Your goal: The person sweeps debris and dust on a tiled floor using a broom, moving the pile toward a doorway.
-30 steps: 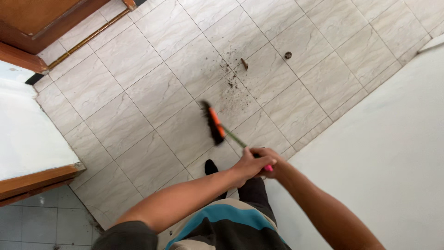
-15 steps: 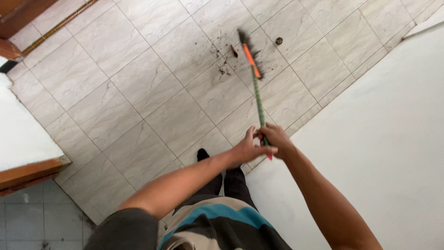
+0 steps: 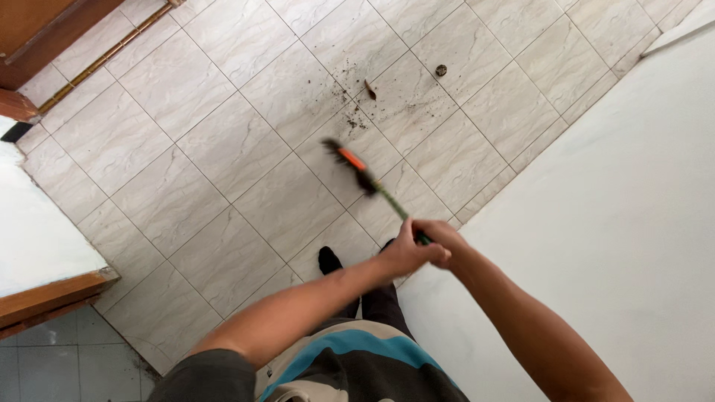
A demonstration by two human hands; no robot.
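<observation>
While both the left hand and right hand clamp the broom, its bristles hover near scattered dirt on the tiled floor.

Broom head pulled back from dirt patch toward feet, now pointing left; handle raised steeper.

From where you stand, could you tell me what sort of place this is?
Probably a tiled room or entry in a home: pale marbled floor tiles, a wooden door frame at the top left, and a white wall. Both hands grip a broom near scattered dirt.
</observation>
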